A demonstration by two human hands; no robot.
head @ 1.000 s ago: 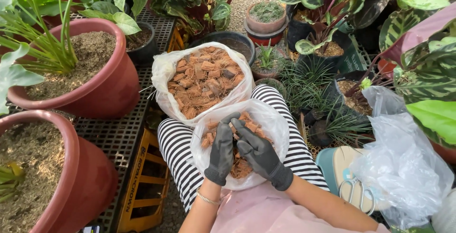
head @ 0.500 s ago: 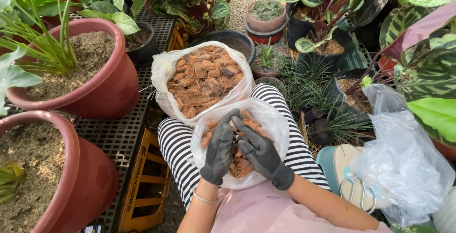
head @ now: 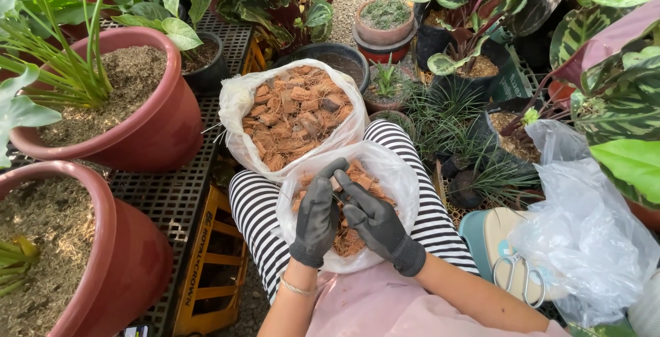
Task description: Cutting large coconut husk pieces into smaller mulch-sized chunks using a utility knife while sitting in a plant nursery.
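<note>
Both of my hands wear dark grey gloves and meet inside a clear plastic bag (head: 401,179) of brown coconut husk chips (head: 347,241) that rests on my lap in striped trousers. My left hand (head: 317,217) and my right hand (head: 375,221) pinch the same husk chip (head: 336,184) between their fingertips, above the pile. Just beyond it sits a second, fuller bag of husk chips (head: 292,115), open at the top.
Two large red pots (head: 148,127) (head: 124,268) with soil stand at left on a black grid bench (head: 175,196) over a yellow crate (head: 206,268). Small potted plants (head: 385,24) crowd the back and right. A crumpled clear bag (head: 584,234) and scissors (head: 512,275) lie at right.
My hands stay together in the near bag, working the chip; the fingers shift slightly. The view drifts a little.
</note>
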